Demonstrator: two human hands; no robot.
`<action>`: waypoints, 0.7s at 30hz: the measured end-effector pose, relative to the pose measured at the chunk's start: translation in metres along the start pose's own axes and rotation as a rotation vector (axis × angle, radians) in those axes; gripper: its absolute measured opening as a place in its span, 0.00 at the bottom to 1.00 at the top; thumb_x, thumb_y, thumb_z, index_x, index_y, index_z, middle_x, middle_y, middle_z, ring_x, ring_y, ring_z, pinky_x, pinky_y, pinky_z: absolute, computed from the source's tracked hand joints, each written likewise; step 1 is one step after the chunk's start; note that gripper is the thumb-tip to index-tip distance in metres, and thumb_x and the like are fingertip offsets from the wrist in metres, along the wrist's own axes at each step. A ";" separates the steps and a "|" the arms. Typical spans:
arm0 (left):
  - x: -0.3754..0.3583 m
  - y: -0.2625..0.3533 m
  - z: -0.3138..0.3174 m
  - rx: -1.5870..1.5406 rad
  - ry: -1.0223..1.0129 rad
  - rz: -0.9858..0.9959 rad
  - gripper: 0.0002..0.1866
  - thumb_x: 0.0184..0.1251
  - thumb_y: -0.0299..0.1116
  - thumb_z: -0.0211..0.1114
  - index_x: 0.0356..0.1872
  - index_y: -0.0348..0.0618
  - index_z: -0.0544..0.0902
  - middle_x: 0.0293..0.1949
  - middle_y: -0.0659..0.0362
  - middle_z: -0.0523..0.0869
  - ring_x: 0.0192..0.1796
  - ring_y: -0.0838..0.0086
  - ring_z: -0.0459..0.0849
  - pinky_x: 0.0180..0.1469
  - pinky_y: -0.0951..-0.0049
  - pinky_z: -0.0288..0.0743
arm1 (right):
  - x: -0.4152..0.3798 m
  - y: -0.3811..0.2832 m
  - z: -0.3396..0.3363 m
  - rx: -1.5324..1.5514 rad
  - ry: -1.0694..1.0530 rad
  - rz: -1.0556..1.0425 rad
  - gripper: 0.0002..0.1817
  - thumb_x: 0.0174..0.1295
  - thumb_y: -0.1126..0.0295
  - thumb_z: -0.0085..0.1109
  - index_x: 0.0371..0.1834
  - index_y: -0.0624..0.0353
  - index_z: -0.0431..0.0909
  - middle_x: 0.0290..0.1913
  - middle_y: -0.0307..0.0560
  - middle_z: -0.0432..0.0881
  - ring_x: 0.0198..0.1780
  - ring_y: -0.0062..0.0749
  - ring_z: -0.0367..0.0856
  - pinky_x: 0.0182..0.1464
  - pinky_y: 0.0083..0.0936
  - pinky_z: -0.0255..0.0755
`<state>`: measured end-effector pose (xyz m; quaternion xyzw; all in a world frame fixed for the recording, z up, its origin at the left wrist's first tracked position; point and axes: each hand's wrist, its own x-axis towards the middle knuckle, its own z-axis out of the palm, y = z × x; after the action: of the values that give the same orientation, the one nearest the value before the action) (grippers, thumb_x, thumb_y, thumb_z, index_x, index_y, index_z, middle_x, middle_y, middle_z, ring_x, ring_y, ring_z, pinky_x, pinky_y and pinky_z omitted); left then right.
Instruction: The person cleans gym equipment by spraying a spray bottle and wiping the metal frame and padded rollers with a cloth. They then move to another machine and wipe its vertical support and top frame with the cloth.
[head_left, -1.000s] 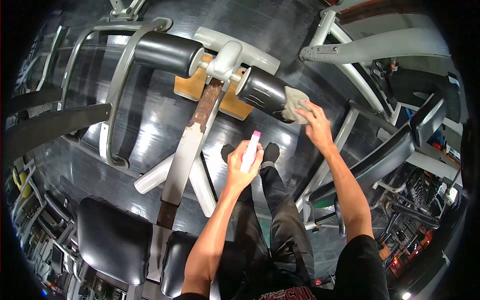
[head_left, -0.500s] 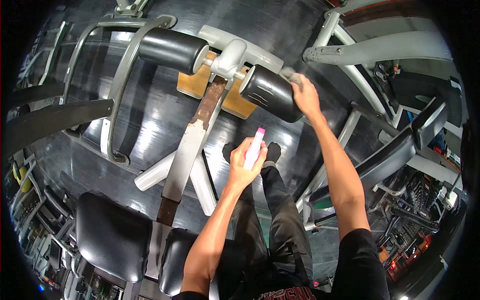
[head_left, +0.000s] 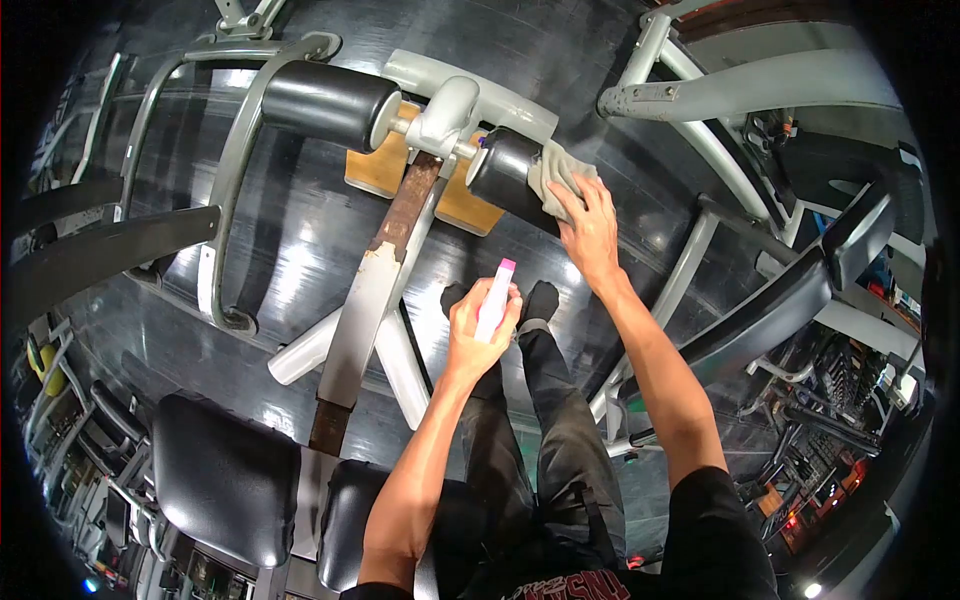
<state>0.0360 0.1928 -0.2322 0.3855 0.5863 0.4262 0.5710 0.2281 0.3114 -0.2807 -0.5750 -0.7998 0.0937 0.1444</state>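
My right hand presses a greyish cloth onto the right black roller pad of a gym machine. The cloth drapes over the pad's outer end and hides part of it. In my left hand is a slim white bottle with a pink top, gripped upright with the fingers wrapped round it. It is held apart from the pad, above my feet. A second black roller pad sits on the other side of the machine's grey metal post.
Black padded seats lie at the lower left. Curved metal frames stand to the left, and another machine's grey frame and long black pad to the right. Wooden footplates sit below the rollers.
My right hand has moved left and slightly down, bringing the cloth from the pad's far outer edge onto its top. My left hand with the bottle has shifted slightly left.
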 end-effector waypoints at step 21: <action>-0.004 -0.011 0.002 -0.004 -0.002 0.002 0.05 0.68 0.21 0.65 0.42 0.38 0.80 0.35 0.62 0.84 0.29 0.85 0.77 0.32 0.80 0.72 | -0.016 0.046 -0.023 0.101 -0.166 -0.302 0.33 0.43 0.83 0.63 0.55 0.40 0.82 0.63 0.39 0.78 0.68 0.41 0.73 0.70 0.37 0.70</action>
<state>0.0384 0.1858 -0.2408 0.3854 0.5846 0.4275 0.5718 0.2818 0.3103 -0.2758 -0.4306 -0.8805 0.1582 0.1192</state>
